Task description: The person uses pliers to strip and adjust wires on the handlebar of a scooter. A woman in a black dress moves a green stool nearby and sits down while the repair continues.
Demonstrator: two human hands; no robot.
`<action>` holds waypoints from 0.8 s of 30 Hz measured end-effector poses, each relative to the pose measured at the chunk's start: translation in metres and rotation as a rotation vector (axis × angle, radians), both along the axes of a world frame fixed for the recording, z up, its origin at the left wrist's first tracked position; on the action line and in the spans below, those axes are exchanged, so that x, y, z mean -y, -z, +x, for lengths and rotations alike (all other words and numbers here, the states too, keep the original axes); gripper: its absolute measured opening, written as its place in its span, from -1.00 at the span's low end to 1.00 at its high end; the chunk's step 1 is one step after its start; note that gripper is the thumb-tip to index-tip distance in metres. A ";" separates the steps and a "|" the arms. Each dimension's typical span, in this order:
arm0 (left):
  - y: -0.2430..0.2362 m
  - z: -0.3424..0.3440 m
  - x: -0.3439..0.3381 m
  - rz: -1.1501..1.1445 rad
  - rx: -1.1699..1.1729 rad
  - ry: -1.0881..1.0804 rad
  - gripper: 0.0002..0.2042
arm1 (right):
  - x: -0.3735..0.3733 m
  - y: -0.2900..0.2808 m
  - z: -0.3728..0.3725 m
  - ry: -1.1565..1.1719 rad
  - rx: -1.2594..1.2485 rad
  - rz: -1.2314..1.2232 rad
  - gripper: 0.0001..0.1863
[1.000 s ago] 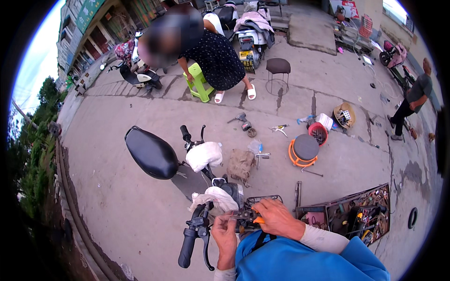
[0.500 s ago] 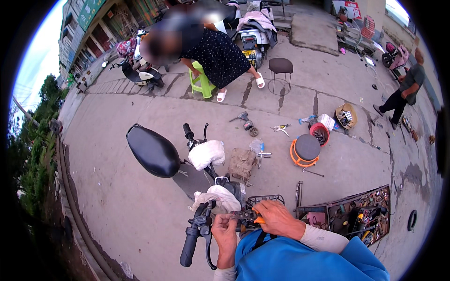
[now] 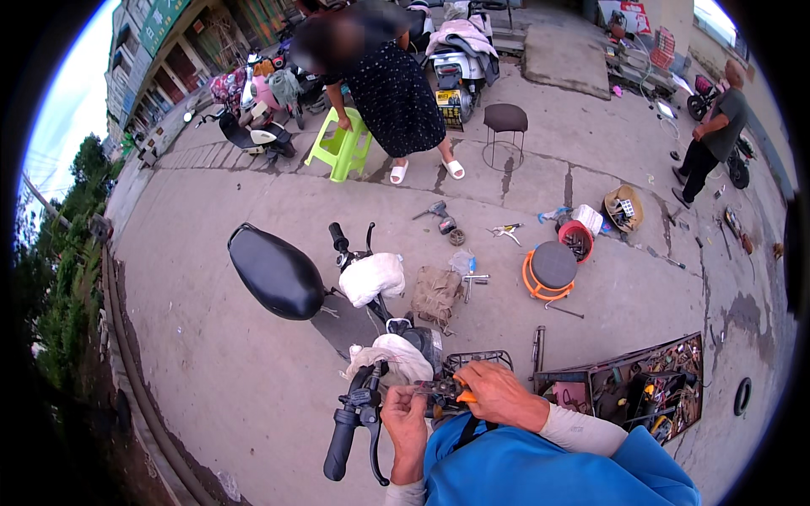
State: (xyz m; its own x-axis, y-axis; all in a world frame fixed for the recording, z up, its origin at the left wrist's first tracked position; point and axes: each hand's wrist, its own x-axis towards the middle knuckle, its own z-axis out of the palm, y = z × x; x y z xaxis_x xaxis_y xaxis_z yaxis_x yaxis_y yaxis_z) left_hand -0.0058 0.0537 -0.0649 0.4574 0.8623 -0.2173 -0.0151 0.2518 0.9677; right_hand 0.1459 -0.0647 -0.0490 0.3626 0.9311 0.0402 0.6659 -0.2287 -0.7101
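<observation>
The right hand (image 3: 504,396), near centre, is closed around orange-handled pliers (image 3: 466,395), their head pointing left. The left hand (image 3: 404,417) has thumb and fingertips pinched together beside the pliers' tip; anything between them is too small to tell. Just left stands a black handlebar grip (image 3: 338,447); right, a toolbox (image 3: 701,375) of mixed tools; far, a person (image 3: 396,105) grasping a green stool (image 3: 348,143).

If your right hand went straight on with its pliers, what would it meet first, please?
Probably the left hand: the orange-handled pliers in the right hand point toward it, though depth is unclear.
</observation>
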 end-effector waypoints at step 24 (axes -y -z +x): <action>0.001 -0.004 0.001 -0.031 0.025 0.013 -0.93 | 0.002 0.004 -0.001 -0.021 -0.013 -0.061 -0.72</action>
State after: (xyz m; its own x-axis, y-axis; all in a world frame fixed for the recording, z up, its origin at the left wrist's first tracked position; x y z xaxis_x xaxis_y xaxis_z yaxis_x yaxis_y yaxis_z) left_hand -0.0097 0.0531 -0.0658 0.4745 0.8491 -0.2323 -0.0361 0.2824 0.9586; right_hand 0.1451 -0.0665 -0.0531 0.3432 0.9390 -0.0217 0.6619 -0.2582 -0.7037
